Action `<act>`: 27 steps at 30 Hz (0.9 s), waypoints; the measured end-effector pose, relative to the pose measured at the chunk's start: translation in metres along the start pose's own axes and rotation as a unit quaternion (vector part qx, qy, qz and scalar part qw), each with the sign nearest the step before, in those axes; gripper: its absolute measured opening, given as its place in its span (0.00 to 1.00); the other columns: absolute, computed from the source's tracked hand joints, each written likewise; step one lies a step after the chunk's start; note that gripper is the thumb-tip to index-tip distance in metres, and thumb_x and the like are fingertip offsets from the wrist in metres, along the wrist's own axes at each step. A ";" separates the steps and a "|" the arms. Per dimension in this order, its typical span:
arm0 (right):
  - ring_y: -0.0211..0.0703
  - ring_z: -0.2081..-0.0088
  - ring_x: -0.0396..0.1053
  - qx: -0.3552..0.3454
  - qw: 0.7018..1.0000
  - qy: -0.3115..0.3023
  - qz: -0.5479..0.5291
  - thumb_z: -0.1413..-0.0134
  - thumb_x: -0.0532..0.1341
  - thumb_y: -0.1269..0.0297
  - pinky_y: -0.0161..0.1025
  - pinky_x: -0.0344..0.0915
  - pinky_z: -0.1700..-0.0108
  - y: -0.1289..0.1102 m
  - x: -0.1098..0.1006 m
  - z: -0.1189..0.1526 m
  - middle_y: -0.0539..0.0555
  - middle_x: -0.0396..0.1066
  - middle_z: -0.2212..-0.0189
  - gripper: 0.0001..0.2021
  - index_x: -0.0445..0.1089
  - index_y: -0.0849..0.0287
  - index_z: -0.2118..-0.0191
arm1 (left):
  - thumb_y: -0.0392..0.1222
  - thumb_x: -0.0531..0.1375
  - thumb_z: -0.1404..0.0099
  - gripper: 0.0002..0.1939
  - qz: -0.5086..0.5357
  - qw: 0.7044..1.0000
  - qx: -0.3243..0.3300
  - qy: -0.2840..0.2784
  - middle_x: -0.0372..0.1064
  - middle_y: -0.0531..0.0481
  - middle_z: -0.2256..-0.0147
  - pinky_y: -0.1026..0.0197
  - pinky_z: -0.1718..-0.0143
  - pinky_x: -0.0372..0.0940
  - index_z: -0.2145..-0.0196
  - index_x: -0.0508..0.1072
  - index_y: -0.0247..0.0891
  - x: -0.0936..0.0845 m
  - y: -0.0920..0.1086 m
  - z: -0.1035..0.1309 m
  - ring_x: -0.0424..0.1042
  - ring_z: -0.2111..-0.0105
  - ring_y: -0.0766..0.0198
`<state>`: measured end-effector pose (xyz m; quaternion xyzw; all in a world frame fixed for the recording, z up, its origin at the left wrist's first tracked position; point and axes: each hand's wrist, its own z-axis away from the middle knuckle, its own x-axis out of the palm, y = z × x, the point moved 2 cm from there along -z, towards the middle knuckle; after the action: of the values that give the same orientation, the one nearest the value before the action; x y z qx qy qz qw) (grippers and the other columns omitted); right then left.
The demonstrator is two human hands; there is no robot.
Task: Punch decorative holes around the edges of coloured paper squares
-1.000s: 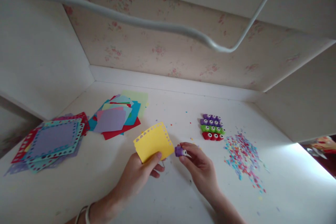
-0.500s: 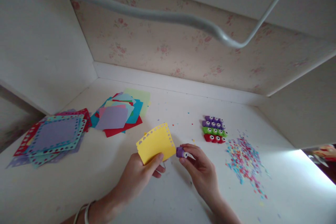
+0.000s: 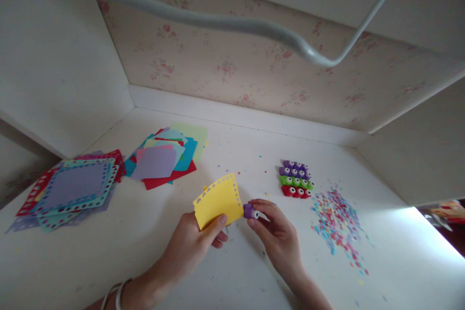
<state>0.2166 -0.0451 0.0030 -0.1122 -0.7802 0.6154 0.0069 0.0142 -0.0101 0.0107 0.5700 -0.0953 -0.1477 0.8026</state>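
Observation:
A yellow sheet of paper [image 3: 218, 203] is pinched at its lower edge in my left hand [image 3: 201, 237], thumb on top. Small punched shapes run along its upper and right edges. My right hand [image 3: 278, 232] grips a small purple craft punch [image 3: 250, 211] with a white round button, between thumb and fingers. The punch sits at the paper's right edge, near its lower corner. Whether the button is pressed down I cannot tell.
Plain coloured papers [image 3: 156, 162] lie in a pile at the back left. Punched-edge sheets [image 3: 78, 184] are stacked further left. Several punches [image 3: 297, 179] stand in rows on the right, beside scattered paper confetti [image 3: 339, 223] on the white table [image 3: 152, 261]. A white bar [image 3: 218, 20] crosses above.
The yellow paper has turned slightly and shifted a little right and down against the punch. My right hand has hardly moved.

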 end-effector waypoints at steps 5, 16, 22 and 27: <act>0.47 0.51 0.73 -0.007 1.000 -0.007 -0.007 0.44 0.68 0.66 0.42 0.78 0.55 -0.002 0.001 0.000 0.55 0.73 0.54 0.10 0.76 0.48 0.56 | 0.56 0.60 0.36 0.21 -0.019 1.000 0.003 -0.005 0.78 0.43 0.75 0.62 0.73 0.73 0.64 0.79 0.31 0.000 0.001 0.001 0.77 0.76 0.59; 0.47 0.51 0.73 -0.008 1.000 -0.021 0.018 0.44 0.68 0.65 0.41 0.78 0.54 0.000 -0.001 0.001 0.57 0.74 0.53 0.10 0.77 0.50 0.56 | 0.53 0.58 0.36 0.19 -0.078 0.997 0.010 -0.010 0.77 0.44 0.76 0.63 0.74 0.70 0.67 0.78 0.32 -0.001 0.004 0.001 0.76 0.77 0.59; 0.47 0.51 0.73 -0.008 1.000 -0.025 0.014 0.44 0.68 0.65 0.42 0.78 0.54 -0.003 0.000 -0.001 0.56 0.74 0.54 0.10 0.77 0.49 0.56 | 0.53 0.59 0.36 0.19 -0.076 0.997 -0.001 -0.013 0.77 0.45 0.77 0.63 0.74 0.70 0.69 0.78 0.33 0.000 0.006 0.002 0.76 0.77 0.59; 0.48 0.51 0.73 -0.007 0.999 -0.029 0.019 0.44 0.67 0.65 0.43 0.78 0.54 -0.002 0.000 -0.002 0.57 0.74 0.54 0.09 0.77 0.50 0.56 | 0.53 0.60 0.38 0.18 -0.069 0.997 -0.007 -0.015 0.77 0.45 0.78 0.64 0.75 0.69 0.69 0.78 0.33 0.000 0.009 0.002 0.76 0.78 0.60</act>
<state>0.2163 -0.0436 0.0053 -0.1088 -0.7818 0.6133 -0.0282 0.0150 -0.0092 0.0200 0.5671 -0.0671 -0.2119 0.7931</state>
